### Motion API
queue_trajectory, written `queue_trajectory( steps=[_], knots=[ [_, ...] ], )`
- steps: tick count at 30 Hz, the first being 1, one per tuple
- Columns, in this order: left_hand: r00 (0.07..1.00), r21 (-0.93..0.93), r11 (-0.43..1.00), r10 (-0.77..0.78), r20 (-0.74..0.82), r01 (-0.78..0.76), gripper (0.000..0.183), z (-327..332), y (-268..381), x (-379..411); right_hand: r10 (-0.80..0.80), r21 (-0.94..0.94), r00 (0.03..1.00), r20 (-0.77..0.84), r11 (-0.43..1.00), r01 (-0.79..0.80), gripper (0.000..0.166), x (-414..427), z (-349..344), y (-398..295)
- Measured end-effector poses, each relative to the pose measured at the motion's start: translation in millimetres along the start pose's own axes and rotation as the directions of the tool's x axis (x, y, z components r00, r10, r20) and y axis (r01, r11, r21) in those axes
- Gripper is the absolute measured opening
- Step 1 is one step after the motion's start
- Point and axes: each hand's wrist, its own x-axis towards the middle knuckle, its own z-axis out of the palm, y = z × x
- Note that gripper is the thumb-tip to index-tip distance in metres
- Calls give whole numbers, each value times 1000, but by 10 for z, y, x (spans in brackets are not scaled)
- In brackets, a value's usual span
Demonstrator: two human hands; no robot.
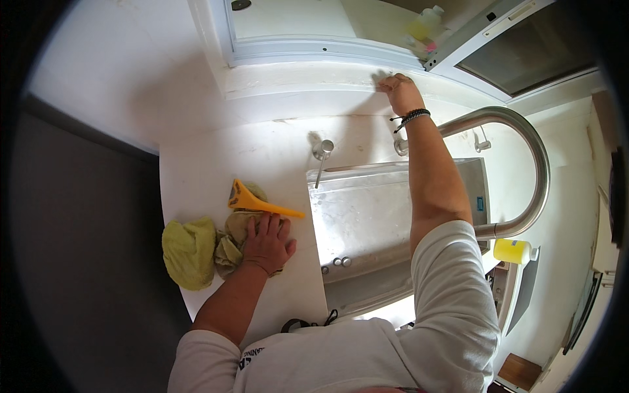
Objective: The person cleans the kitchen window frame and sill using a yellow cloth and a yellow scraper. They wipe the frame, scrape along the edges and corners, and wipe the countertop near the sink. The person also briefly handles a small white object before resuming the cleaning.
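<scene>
My left hand [268, 245] rests on a crumpled brown-green cloth [229, 253] on the white countertop [186, 172], its fingers spread near the handle of a yellow-orange scraper [250, 199]. The scraper lies partly over the cloth. A lime-green cloth [189, 253] sits just left of it. My right hand [404, 93] reaches up to the white window sill [304, 78] beneath the window frame, its fingers bent; whether something small is between them cannot be told. A dark braided bracelet is on that wrist.
Under my right arm lies a stainless steel sink [363, 211]. A small lever tap [323, 149] stands at its back left, and a large curved faucet [538, 172] arches at the right. A bottle of yellow liquid [512, 251] stands right of the sink. An open window sash [521, 54] projects at upper right.
</scene>
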Motion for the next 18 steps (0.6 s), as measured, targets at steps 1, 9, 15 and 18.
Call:
queue_trajectory(
  steps=[1, 9, 15, 18],
  knots=[
    [1000, -4, 1000, -1, 4, 1, 51, -11, -1, -1, -3, -10, 1000, 20, 1000, 3, 13, 25, -13, 0],
    [1000, -21, 1000, -9, 27, 10, 51, -30, 6, 11, -6, -232, 999, 37, 973, 15, 16, 23, 29, -118],
    [999, -29, 1000, -9, 35, 10, 51, -34, 15, 10, 55, -95, 997, -57, 994, -60, 17, -12, 61, -59],
    [999, -28, 1000, -12, 37, 13, 51, -17, 11, 8, 26, 12, 999, -27, 1000, -26, 17, -18, -29, -31]
  ],
)
